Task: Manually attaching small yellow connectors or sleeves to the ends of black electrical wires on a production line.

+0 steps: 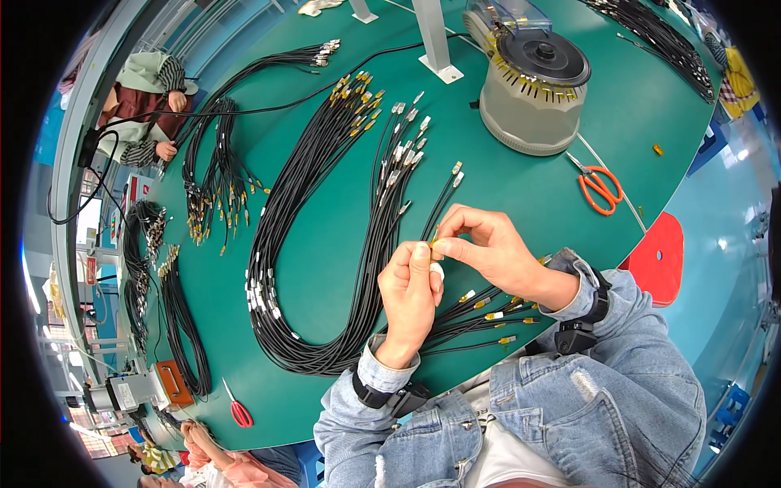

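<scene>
Both my hands meet in front of me over the cables. My left hand (409, 289) is closed in a pinch, its thumb pointing up; what it holds is mostly hidden by the fingers. My right hand (492, 254) pinches at the same spot, where a small bit of yellow tape (434, 242) shows between the fingertips. Something white wraps or sits by a left fingertip. Under and around the hands runs a bundle of black cables (281, 211), bent in a U, with yellow-taped and silver ends. More cable ends (488, 313) lie by my wrists.
A round tape dispenser (533, 106) stands at the back beside a metal post (435, 41). Orange-handled scissors (599, 189) lie to the right, red-handled scissors (238, 411) at the left front. Other cable bundles (215, 171) lie left, near co-workers. A red stool (657, 259) stands off the table's right edge.
</scene>
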`<act>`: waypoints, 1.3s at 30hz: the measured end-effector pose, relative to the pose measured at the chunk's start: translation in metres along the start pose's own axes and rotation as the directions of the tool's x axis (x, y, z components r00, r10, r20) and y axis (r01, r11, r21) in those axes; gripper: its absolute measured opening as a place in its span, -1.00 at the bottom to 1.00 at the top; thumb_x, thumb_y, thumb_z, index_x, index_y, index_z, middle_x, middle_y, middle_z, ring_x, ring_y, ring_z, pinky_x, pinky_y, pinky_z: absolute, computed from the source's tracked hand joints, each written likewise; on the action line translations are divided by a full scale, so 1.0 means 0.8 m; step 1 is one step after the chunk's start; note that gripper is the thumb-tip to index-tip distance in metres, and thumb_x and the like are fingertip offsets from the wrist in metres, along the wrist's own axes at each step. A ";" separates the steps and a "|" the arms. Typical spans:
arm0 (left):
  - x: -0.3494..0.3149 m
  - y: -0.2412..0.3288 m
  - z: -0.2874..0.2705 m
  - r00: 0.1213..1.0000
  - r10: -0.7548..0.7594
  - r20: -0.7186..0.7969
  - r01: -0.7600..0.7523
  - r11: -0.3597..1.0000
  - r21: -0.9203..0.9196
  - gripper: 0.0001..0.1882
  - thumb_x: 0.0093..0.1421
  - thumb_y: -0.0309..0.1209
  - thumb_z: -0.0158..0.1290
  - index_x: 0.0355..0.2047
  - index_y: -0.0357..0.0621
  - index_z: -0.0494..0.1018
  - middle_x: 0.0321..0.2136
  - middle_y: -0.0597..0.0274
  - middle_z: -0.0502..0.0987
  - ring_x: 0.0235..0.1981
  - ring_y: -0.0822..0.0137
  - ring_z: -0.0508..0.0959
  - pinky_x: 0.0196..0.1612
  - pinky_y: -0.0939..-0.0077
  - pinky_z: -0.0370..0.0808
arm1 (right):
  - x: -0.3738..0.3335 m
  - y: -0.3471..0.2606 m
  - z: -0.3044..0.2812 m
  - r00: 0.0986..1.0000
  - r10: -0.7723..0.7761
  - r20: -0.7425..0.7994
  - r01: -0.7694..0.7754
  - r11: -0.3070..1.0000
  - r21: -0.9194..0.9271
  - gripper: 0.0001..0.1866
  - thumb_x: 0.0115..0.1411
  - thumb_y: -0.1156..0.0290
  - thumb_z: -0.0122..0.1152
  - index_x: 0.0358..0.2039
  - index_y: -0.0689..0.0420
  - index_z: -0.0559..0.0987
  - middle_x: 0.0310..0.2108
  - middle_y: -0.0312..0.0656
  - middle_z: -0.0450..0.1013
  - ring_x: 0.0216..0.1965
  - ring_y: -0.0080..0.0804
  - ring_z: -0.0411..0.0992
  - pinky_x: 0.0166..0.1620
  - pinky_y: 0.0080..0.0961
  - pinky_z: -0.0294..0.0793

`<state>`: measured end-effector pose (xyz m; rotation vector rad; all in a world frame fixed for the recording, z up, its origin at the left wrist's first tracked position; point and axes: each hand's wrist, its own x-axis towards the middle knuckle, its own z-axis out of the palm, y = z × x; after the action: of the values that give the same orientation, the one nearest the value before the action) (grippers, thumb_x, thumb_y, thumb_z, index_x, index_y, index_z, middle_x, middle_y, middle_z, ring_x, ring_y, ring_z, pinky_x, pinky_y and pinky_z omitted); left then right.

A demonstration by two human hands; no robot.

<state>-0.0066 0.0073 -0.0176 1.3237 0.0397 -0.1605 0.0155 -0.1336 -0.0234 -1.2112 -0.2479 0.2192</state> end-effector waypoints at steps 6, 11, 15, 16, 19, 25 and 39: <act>0.003 0.000 -0.004 0.996 -0.062 0.067 0.064 0.997 -0.035 -0.71 0.29 -0.27 -0.20 -0.49 -0.18 0.34 -0.78 0.48 0.23 -0.81 0.69 0.15 -0.79 0.81 0.06 | 0.001 -0.003 0.001 0.988 0.152 0.014 -0.152 0.968 0.201 -0.91 0.11 0.48 0.14 -0.45 0.21 0.44 -0.41 -0.32 0.35 -0.33 -0.60 0.32 -0.20 -0.59 0.31; 0.008 -0.002 -0.012 0.971 -0.157 0.178 0.177 0.979 -0.102 -0.68 0.29 -0.24 -0.21 -0.51 -0.18 0.33 -0.79 0.48 0.20 -0.82 0.68 0.12 -0.79 0.80 0.04 | 0.002 0.003 -0.004 0.991 0.133 0.032 -0.137 0.970 0.200 -0.91 0.11 0.48 0.13 -0.41 0.22 0.44 -0.41 -0.32 0.36 -0.33 -0.60 0.33 -0.20 -0.59 0.33; 0.013 -0.005 -0.019 0.939 -0.206 0.276 0.271 0.936 -0.224 -0.67 0.28 -0.22 -0.20 -0.51 -0.17 0.33 -0.78 0.48 0.19 -0.82 0.68 0.11 -0.78 0.81 0.04 | 0.005 0.005 -0.006 0.990 0.137 0.026 -0.139 0.974 0.180 -0.90 0.12 0.47 0.12 -0.40 0.23 0.44 -0.43 -0.32 0.36 -0.34 -0.59 0.33 -0.21 -0.59 0.34; 0.014 -0.004 -0.019 0.939 -0.206 0.276 0.271 0.936 -0.224 -0.67 0.28 -0.22 -0.20 -0.51 -0.17 0.33 -0.78 0.48 0.19 -0.82 0.68 0.11 -0.78 0.81 0.04 | 0.005 0.005 -0.005 0.990 0.140 0.023 -0.142 0.973 0.180 -0.90 0.12 0.47 0.11 -0.39 0.24 0.44 -0.43 -0.31 0.37 -0.34 -0.59 0.34 -0.22 -0.59 0.34; 0.016 -0.001 -0.016 0.942 -0.204 0.267 0.268 0.936 -0.227 -0.68 0.28 -0.22 -0.20 -0.51 -0.17 0.33 -0.78 0.47 0.20 -0.81 0.66 0.13 -0.77 0.81 0.06 | 0.005 -0.002 0.000 0.990 0.141 0.013 -0.141 0.970 0.198 -0.90 0.13 0.47 0.10 -0.39 0.24 0.45 -0.43 -0.31 0.37 -0.35 -0.60 0.34 -0.22 -0.60 0.35; 0.011 -0.005 -0.010 0.941 -0.205 0.269 0.253 0.955 -0.156 -0.70 0.28 -0.24 -0.19 -0.49 -0.18 0.34 -0.77 0.47 0.22 -0.80 0.66 0.15 -0.75 0.80 0.08 | 0.006 0.015 -0.012 0.999 0.032 0.023 -0.032 0.999 -0.009 -0.86 0.14 0.43 0.11 -0.40 0.25 0.47 -0.43 -0.32 0.42 -0.36 -0.63 0.36 -0.23 -0.62 0.37; 0.002 -0.020 0.011 0.762 0.222 0.609 -0.640 0.400 0.656 -0.85 0.02 -0.48 0.09 -0.37 -0.25 0.46 -0.41 0.14 0.48 -0.34 0.18 0.47 -0.26 0.44 0.41 | 0.017 -0.067 -0.125 0.568 -0.463 -0.680 0.374 0.882 -0.288 -0.82 0.16 0.38 0.04 -0.37 0.26 0.47 -0.57 -0.41 0.25 -0.54 -0.66 0.18 -0.45 -0.71 0.17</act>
<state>-0.0080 -0.0051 -0.0310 2.2120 -0.9166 0.0164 0.0603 -0.2370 -0.0047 -1.2204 0.1772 -0.7287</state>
